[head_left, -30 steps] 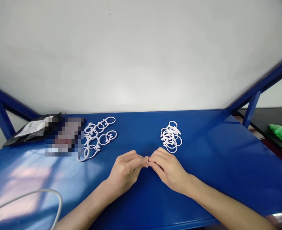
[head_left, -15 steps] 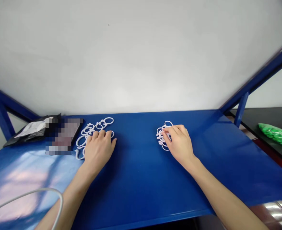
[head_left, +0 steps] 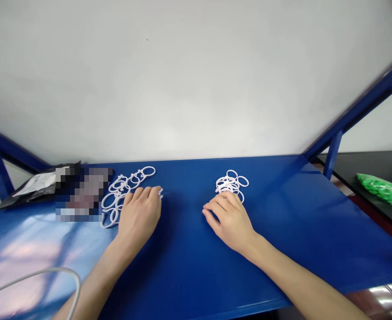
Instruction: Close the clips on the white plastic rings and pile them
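Note:
My left hand [head_left: 141, 213] is closed, palm down, beside a loose spread of white plastic rings [head_left: 119, 186] with small knobbed ends. Small white knobbed tips [head_left: 161, 193] poke out past its thumb and forefinger, so it appears to grip one such ring; the rest of that ring is hidden by the fingers. My right hand [head_left: 229, 220] hovers at the near side of a tighter pile of white rings [head_left: 229, 181]. Its thumb and forefinger are slightly apart, with nothing visible between them. The curled fingers cover the pile's near edge.
Both hands work over a blue table [head_left: 189, 253] against a pale wall. On the left lie a black plastic parcel [head_left: 39, 189] and a blurred flat item [head_left: 87, 191]. A white cable [head_left: 32, 273] loops by my left forearm. Bagged green items [head_left: 382, 189] lie on a black surface to the right.
My right hand has drawn back toward me and left from the right pile, and more of those rings show. White tips now stick out from my left hand's fingers, which have closed.

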`<state>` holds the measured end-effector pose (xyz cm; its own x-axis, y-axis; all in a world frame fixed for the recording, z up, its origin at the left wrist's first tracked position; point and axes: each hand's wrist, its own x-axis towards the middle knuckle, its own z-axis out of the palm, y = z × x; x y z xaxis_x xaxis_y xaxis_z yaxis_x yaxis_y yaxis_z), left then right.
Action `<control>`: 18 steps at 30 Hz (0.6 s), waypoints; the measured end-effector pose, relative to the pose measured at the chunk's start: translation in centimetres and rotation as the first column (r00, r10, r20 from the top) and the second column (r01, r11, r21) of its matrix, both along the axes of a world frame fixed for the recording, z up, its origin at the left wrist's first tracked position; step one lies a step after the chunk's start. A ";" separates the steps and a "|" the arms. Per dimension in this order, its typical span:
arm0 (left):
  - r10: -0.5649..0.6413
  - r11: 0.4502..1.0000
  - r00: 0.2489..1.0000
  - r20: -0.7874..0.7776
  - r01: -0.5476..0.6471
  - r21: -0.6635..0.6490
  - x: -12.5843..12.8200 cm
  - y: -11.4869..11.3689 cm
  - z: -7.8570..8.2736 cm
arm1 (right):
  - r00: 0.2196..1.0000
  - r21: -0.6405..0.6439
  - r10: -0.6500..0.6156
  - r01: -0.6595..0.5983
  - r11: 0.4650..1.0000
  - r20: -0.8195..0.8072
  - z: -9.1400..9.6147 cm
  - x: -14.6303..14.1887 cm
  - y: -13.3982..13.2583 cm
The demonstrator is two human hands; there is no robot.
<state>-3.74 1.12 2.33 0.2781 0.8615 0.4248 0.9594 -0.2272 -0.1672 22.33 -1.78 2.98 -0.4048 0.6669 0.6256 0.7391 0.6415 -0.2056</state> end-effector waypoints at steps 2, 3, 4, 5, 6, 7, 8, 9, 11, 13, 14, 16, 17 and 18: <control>-0.021 0.999 0.999 0.025 0.020 0.039 0.2 -0.2 0.2 | 1.000 -0.029 0.018 -0.018 0.999 -0.002 -0.1 -0.1 -0.1; -0.030 0.998 0.999 0.043 0.028 0.058 0.3 -0.2 0.3 | 1.000 -0.041 0.026 -0.026 0.999 -0.004 -0.2 -0.1 -0.1; -0.041 0.996 0.997 0.063 0.036 0.076 0.4 -0.3 0.5 | 0.999 -0.051 0.035 -0.035 0.998 -0.005 -0.2 -0.1 -0.2; -0.053 0.995 0.995 0.087 0.045 0.092 0.5 -0.3 0.6 | 0.999 -0.062 0.046 -0.046 0.997 -0.006 -0.3 -0.1 -0.2; -0.067 0.993 0.991 0.116 0.055 0.101 0.6 -0.3 0.7 | 0.998 -0.073 0.059 -0.060 0.996 -0.006 -0.3 -0.1 -0.2; -0.081 0.992 0.985 0.151 0.065 0.105 0.7 -0.4 0.8 | 0.997 -0.087 0.075 -0.075 0.993 -0.006 -0.3 -0.1 -0.3; -0.097 0.992 0.976 0.197 0.078 0.101 0.9 -0.4 1.0 | 0.996 -0.103 0.091 -0.091 0.991 -0.007 -0.3 -0.2 -0.4; -0.119 0.991 0.960 0.254 0.099 0.090 1.0 -0.5 1.2 | 0.994 -0.121 0.105 -0.105 0.987 -0.009 -0.3 -0.2 -0.4; -0.167 0.985 0.902 0.399 0.167 0.035 1.3 -0.6 1.6 | 0.992 -0.164 0.121 -0.122 0.979 -0.021 -0.4 -0.2 -0.6; -0.188 0.963 0.812 0.553 0.262 -0.057 1.6 -0.8 2.1 | 0.992 -0.209 0.118 -0.125 0.970 -0.043 -0.4 -0.3 -0.7; -0.182 0.944 0.764 0.619 0.312 -0.108 1.8 -0.9 2.4 | 0.992 -0.229 0.112 -0.122 0.966 -0.055 -0.4 -0.3 -0.8; -0.146 0.895 0.680 0.718 0.400 -0.197 2.1 -1.2 2.7 | 0.992 -0.261 0.098 -0.116 0.958 -0.081 -0.5 -0.4 -0.9; -0.130 0.867 0.645 0.753 0.442 -0.229 2.3 -1.4 2.8 | 0.991 -0.273 0.092 -0.115 0.955 -0.094 -0.6 -0.5 -0.9; -0.117 0.837 0.615 0.780 0.483 -0.256 2.5 -1.6 2.8 | 0.990 -0.283 0.088 -0.115 0.952 -0.109 -0.7 -0.5 -0.9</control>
<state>-1.21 -0.51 5.09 0.3224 0.9158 0.2394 0.5844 -0.3915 0.7107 21.81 -2.68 2.29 -0.4284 0.7827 0.4515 0.6417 0.6153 -0.4579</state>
